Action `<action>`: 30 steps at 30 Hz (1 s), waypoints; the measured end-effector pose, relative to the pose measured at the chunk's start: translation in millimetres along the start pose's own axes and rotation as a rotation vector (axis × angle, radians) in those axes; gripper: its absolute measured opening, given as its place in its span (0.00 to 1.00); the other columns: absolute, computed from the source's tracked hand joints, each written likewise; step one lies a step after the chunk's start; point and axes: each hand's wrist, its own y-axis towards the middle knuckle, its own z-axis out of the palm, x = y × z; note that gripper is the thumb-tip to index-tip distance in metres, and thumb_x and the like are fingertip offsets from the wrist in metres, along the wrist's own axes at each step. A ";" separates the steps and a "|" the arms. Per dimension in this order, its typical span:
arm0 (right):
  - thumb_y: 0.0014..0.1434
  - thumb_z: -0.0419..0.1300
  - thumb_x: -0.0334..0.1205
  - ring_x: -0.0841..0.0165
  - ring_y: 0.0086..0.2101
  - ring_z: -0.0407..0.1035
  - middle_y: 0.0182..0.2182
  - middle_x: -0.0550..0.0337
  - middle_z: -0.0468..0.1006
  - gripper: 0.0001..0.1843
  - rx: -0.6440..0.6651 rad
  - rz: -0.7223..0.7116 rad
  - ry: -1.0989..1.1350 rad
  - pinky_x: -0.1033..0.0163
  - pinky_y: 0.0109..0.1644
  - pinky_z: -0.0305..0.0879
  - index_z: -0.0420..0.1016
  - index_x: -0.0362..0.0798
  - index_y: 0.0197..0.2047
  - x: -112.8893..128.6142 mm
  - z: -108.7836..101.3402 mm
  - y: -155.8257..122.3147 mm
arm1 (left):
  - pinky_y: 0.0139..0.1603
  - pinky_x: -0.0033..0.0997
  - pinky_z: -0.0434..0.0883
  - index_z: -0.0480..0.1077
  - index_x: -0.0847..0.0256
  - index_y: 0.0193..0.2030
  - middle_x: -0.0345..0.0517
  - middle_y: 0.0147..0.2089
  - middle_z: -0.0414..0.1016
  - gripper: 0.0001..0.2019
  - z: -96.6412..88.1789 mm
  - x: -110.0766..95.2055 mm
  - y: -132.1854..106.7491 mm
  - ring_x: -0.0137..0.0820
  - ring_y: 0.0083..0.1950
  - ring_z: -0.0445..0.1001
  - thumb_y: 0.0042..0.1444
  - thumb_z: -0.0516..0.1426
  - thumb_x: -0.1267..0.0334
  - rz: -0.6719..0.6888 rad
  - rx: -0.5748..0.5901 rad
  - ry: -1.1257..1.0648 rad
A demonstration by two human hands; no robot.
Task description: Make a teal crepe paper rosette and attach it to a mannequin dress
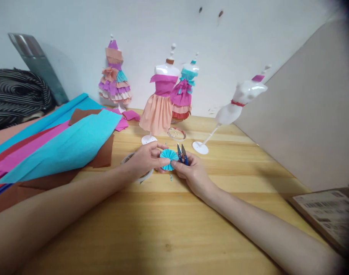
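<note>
Grip: left hand [146,158] and right hand [195,173] pinch one pleated turquoise paper rosette [166,154] between them
Within right hand: one blue-handled metal snips [185,154]
Beyond grip: four white mannequins [228,112], three paper-dressed
Behind left hand: one pale ring [147,176], partly hidden

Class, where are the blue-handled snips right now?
In the head view, the snips are in the right hand, just right of the pleated turquoise disc.

A pale wall [151,23] stands behind a light wooden table [174,225].
</note>
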 end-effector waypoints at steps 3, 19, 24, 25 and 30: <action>0.41 0.71 0.43 0.79 0.17 0.43 0.15 0.73 0.56 0.16 0.006 0.013 0.025 0.67 0.20 0.39 0.68 0.47 0.26 -1.8 -1.0 0.8 | 0.26 0.24 0.73 0.66 0.64 0.42 0.40 0.32 0.78 0.25 -0.6 1.2 0.5 0.27 0.28 0.77 0.36 0.70 0.69 -0.005 0.020 0.011; 0.40 0.73 0.43 0.71 0.26 0.63 0.25 0.64 0.73 0.18 0.054 -0.079 -0.149 0.65 0.31 0.58 0.70 0.48 0.30 4.2 0.4 -0.9 | 0.22 0.18 0.66 0.66 0.63 0.40 0.36 0.30 0.74 0.19 5.3 -2.6 -2.5 0.20 0.25 0.70 0.40 0.65 0.72 0.059 -0.013 0.121; 0.44 0.70 0.45 0.72 0.25 0.61 0.22 0.65 0.70 0.14 0.034 -0.069 -0.122 0.64 0.32 0.57 0.71 0.47 0.27 2.2 0.5 -1.8 | 0.24 0.21 0.69 0.66 0.62 0.42 0.36 0.30 0.75 0.23 3.8 -1.7 -2.3 0.23 0.27 0.74 0.38 0.67 0.70 0.021 -0.002 0.105; 0.45 0.69 0.45 0.73 0.25 0.60 0.22 0.65 0.70 0.14 0.027 -0.068 -0.099 0.64 0.31 0.57 0.71 0.46 0.27 1.3 0.2 -1.7 | 0.24 0.21 0.69 0.66 0.63 0.41 0.37 0.30 0.76 0.22 3.1 -1.4 -1.8 0.24 0.27 0.74 0.38 0.68 0.69 0.016 -0.008 0.106; 0.43 0.72 0.47 0.76 0.21 0.54 0.19 0.68 0.66 0.16 0.029 -0.026 0.025 0.67 0.24 0.50 0.72 0.46 0.26 -1.7 -0.5 0.1 | 0.22 0.20 0.67 0.68 0.65 0.30 0.37 0.22 0.74 0.18 0.1 -2.1 0.2 0.22 0.21 0.71 0.35 0.70 0.65 -0.037 -0.015 0.152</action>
